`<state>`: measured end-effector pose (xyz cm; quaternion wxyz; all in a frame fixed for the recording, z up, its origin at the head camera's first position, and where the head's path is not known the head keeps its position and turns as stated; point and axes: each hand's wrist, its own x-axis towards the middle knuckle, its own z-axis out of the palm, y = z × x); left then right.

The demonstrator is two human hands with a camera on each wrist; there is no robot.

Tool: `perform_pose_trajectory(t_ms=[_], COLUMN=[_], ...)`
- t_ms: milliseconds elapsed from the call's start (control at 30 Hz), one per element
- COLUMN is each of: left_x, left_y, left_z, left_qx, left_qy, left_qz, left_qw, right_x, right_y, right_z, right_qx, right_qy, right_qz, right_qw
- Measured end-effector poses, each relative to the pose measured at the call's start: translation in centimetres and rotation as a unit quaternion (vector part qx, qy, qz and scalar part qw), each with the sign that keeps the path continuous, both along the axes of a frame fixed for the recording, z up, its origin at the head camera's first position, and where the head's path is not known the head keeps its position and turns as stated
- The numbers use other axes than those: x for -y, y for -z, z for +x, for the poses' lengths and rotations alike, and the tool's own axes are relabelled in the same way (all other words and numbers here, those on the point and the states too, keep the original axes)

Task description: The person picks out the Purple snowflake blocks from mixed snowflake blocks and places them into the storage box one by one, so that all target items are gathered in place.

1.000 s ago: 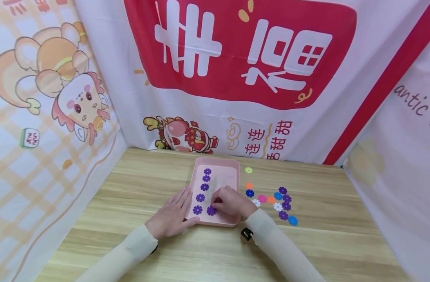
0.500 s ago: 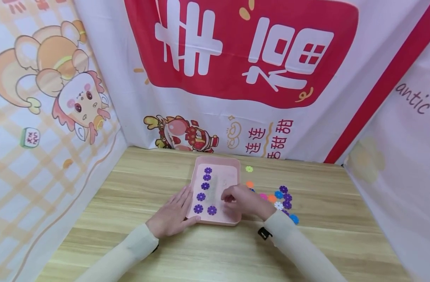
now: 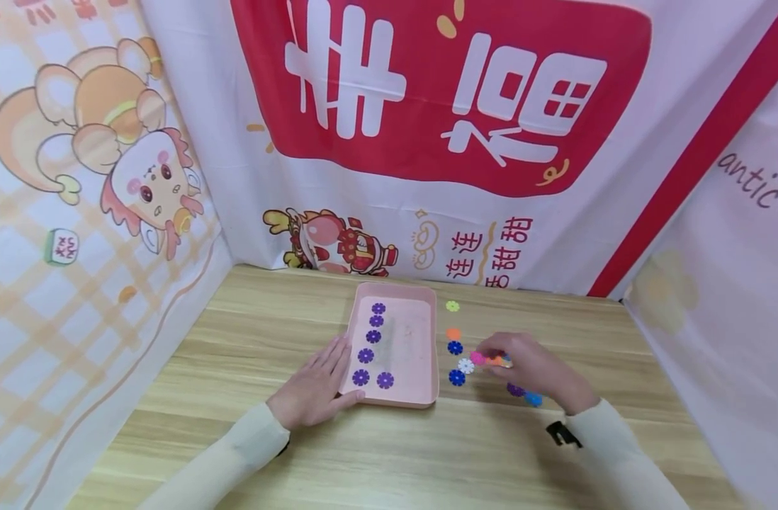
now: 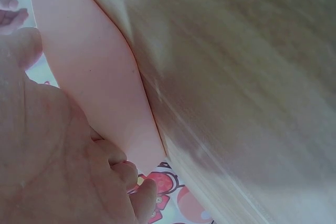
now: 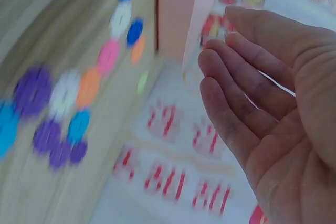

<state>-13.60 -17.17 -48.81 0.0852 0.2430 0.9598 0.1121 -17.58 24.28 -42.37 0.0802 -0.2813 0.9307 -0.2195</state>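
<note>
A pink tray (image 3: 394, 287) sits mid-table with several purple flower discs (image 3: 365, 355) lying in it, most in a column along its left side. My left hand (image 3: 312, 386) lies flat with straight fingers against the tray's left rim; the left wrist view shows the palm (image 4: 47, 156) beside the pink tray wall (image 4: 100, 87). My right hand (image 3: 523, 361) hovers over the loose coloured discs (image 3: 466, 365) to the right of the tray. Its fingers (image 5: 247, 77) are relaxed and hold nothing. The loose discs (image 5: 65, 93) lie blurred beneath it.
Single discs lie apart by the tray's right side: a yellow-green one (image 3: 452, 306), an orange one (image 3: 453, 333) and a blue one (image 3: 455, 347). Printed cloth walls close in the wooden table (image 3: 249, 333) on the left, back and right.
My right hand left the tray's front row, where a purple disc now lies, and moved right to the loose discs. The left hand has stayed put.
</note>
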Motion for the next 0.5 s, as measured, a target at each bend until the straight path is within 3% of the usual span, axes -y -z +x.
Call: perform_pose_trajectory(t_ms=[267,500], left_x=[-0.3,-0.3], left_y=[-0.3,-0.1], left_z=[0.0,0.0], left_qx=[0.01,-0.003], left_qy=[-0.003,0.0], left_qz=[0.001,-0.007], left_qw=[0.9999,1.0], right_x=[-7.1,-9.3], right_y=[0.8,4.3], right_z=[1.6,3.1], right_qx=[-0.045,-0.028], right_qy=[0.084,0.113], right_qz=[-0.022,-0.046], right_qw=[0.995,0.992])
